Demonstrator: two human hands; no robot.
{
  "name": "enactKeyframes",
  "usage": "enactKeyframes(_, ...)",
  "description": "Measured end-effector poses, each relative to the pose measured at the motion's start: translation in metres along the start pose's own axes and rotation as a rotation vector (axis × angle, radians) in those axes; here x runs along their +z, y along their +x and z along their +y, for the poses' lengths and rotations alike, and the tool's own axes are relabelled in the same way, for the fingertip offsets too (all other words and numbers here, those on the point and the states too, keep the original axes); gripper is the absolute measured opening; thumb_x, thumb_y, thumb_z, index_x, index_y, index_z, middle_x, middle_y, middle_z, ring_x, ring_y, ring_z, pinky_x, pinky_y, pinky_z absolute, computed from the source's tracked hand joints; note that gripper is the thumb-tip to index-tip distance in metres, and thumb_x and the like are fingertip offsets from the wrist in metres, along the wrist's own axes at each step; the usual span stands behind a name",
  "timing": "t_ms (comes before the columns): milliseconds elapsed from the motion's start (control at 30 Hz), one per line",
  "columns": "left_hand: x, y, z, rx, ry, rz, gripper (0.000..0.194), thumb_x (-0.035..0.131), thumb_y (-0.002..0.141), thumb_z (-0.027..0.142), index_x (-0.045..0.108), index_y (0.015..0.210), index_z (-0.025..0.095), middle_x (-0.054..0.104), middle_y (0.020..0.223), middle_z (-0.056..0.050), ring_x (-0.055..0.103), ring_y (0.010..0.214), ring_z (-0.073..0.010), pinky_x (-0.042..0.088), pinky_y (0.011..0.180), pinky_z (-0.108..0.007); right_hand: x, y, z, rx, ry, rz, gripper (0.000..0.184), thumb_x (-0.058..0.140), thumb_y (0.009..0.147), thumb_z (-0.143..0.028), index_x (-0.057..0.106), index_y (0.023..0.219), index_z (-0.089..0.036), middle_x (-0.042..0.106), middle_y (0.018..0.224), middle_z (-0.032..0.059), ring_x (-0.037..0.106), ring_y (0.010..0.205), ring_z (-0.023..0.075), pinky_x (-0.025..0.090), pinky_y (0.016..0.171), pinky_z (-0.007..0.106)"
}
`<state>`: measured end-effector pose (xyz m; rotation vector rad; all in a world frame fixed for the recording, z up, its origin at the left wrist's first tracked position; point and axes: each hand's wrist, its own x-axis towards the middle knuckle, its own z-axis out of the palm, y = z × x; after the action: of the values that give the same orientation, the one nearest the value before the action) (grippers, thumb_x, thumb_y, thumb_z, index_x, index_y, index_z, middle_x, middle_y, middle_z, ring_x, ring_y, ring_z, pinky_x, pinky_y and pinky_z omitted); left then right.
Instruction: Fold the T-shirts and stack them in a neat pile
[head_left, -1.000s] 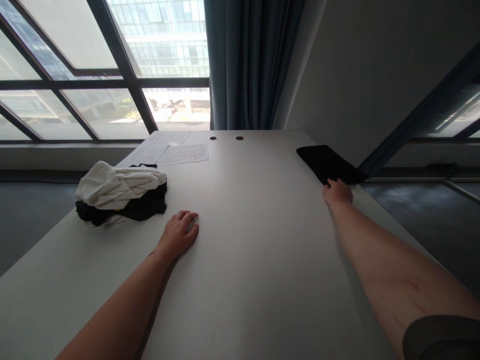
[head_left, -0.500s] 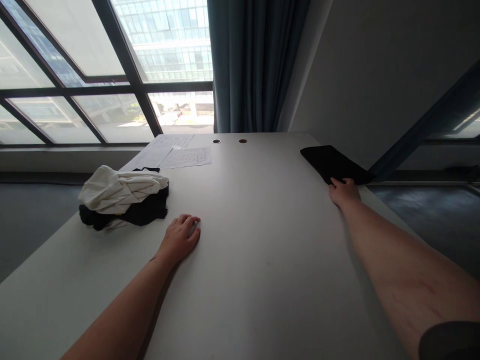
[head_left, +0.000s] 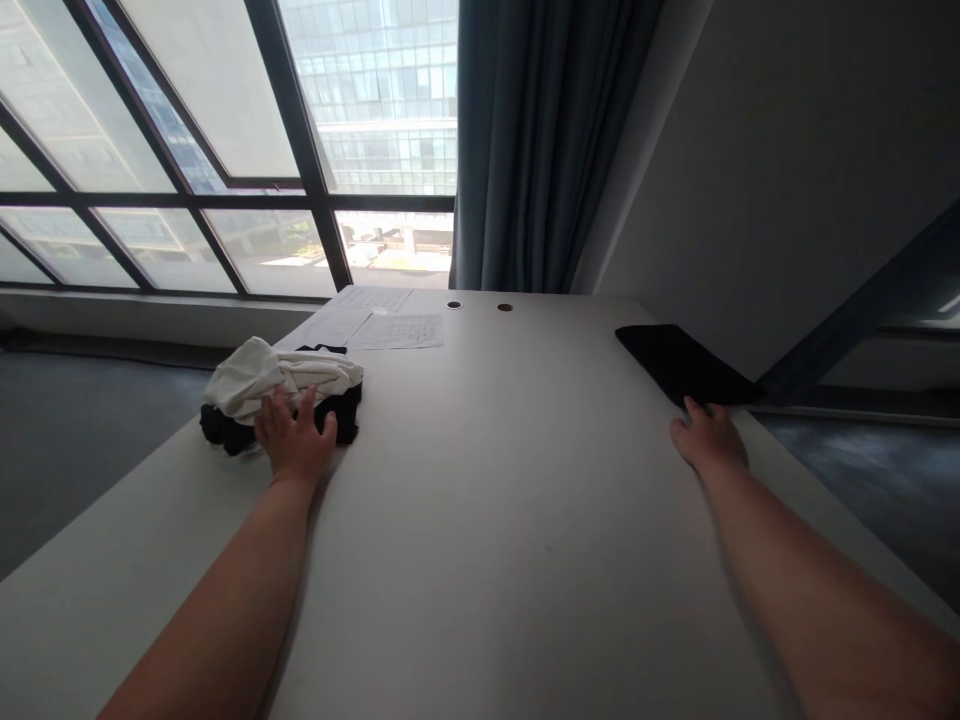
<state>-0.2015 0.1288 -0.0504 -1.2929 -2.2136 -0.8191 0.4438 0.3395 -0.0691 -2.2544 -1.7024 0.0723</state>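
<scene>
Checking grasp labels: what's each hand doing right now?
Left hand: open, fingers spread on the pile of white and black clothes, not gripping.
Right hand: open, empty, on the table beside the black cloth.

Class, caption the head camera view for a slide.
Left hand touches a pile of clothes; right hand rests near black cloth.

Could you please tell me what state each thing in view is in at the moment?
Left hand: open, fingers spread on the cloth pile.
White cloth: crumpled, lying on the black cloth.
Black cloth: bunched beneath the white cloth.
Right hand: open, palm down, beside the dark pad.
Dark pad: lying flat on the table.
Papers: lying flat, printed side up.
Curtain: hanging straight down.
</scene>
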Motion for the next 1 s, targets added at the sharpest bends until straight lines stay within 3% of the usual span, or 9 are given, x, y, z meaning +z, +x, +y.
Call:
enactKeyframes(167, 0.015, 0.016, -0.017, -0.113, -0.044, 0.027, 0.059, 0.063, 0.093, 0.036, 0.057, 0.150, 0.022, 0.006, 0.176, -0.016, 0.008, 0.160, -0.0441, 0.015, 0.124, -0.065, -0.004, -0.028, 0.000, -0.025, -0.030, 0.026, 0.059, 0.047, 0.099, -0.034, 0.055, 0.155, -0.017, 0.050, 0.149, 0.0225, 0.055, 0.131, 0.0374, 0.042, 0.112, 0.047)
enactKeyframes(300, 0.012, 0.022, -0.022, -0.207, -0.085, 0.057, 0.066, 0.061, 0.094, 0.037, 0.050, 0.157, 0.022, -0.005, 0.175, -0.020, 0.018, 0.157, -0.0477, 0.028, 0.119, -0.065, 0.000, -0.059, 0.000, -0.088, 0.012, 0.068, 0.055, 0.051, 0.094, -0.032, 0.065, 0.145, -0.017, 0.057, 0.138, 0.0193, 0.059, 0.125, 0.0346, 0.044, 0.114, 0.046)
enactKeyframes(400, 0.007, 0.028, -0.033, -0.206, -0.081, 0.093, 0.069, 0.057, 0.097, 0.041, 0.044, 0.160, 0.019, 0.006, 0.173, -0.024, 0.022, 0.156, -0.0470, 0.030, 0.119, -0.063, 0.003, -0.093, -0.008, -0.235, 0.107, 0.090, 0.048, 0.054, 0.090, -0.030, 0.074, 0.132, -0.017, 0.062, 0.127, 0.0167, 0.062, 0.121, 0.0317, 0.045, 0.115, 0.046)
enactKeyframes(567, 0.003, 0.034, -0.040, -0.236, -0.064, 0.035, 0.070, 0.054, 0.098, 0.045, 0.042, 0.159, 0.013, 0.047, 0.148, -0.027, 0.048, 0.137, -0.0446, 0.039, 0.112, -0.059, 0.000, -0.179, -0.054, -0.533, 0.346, -0.014, 0.041, 0.055, 0.090, -0.035, 0.077, 0.123, -0.022, 0.064, 0.123, 0.0135, 0.064, 0.117, 0.0292, 0.049, 0.111, 0.050)
enactKeyframes(700, 0.003, 0.035, -0.036, -0.272, -0.026, 0.040, 0.075, 0.053, 0.098, 0.043, 0.033, 0.160, 0.005, 0.052, 0.141, -0.031, 0.053, 0.129, -0.0463, 0.045, 0.102, -0.059, -0.008, -0.262, -0.107, -0.699, 0.482, -0.214, 0.036, 0.058, 0.092, -0.033, 0.077, 0.121, -0.025, 0.067, 0.126, 0.0122, 0.062, 0.122, 0.0289, 0.049, 0.112, 0.052)
enactKeyframes(800, 0.001, 0.035, -0.031, -0.309, -0.007, 0.014, 0.073, 0.055, 0.097, 0.042, 0.037, 0.156, 0.002, 0.057, 0.138, -0.032, 0.056, 0.124, -0.0472, 0.045, 0.098, -0.060, -0.014, -0.312, -0.141, -0.790, 0.496, -0.345, 0.035, 0.062, 0.089, -0.026, 0.077, 0.120, -0.029, 0.068, 0.129, 0.0107, 0.062, 0.124, 0.0296, 0.035, 0.122, 0.061)
enactKeyframes(900, -0.003, 0.035, -0.025, -0.326, 0.005, -0.030, 0.054, 0.055, 0.096, 0.040, 0.055, 0.140, 0.008, 0.065, 0.128, -0.027, 0.059, 0.119, -0.0459, 0.043, 0.098, -0.061, -0.018, -0.338, -0.162, -0.839, 0.461, -0.398, 0.039, 0.065, 0.084, -0.019, 0.077, 0.119, -0.031, 0.067, 0.132, 0.0096, 0.060, 0.130, 0.0300, 0.027, 0.126, 0.064)
enactKeyframes(1000, -0.010, 0.030, -0.016, -0.252, 0.010, -0.047, 0.044, 0.052, 0.096, 0.037, 0.063, 0.129, 0.010, 0.069, 0.120, -0.024, 0.059, 0.118, -0.0436, 0.039, 0.100, -0.060, -0.020, -0.336, -0.167, -0.862, 0.456, -0.418, 0.040, 0.064, 0.084, -0.016, 0.076, 0.120, -0.029, 0.067, 0.131, 0.0101, 0.060, 0.129, 0.0290, 0.028, 0.126, 0.062)
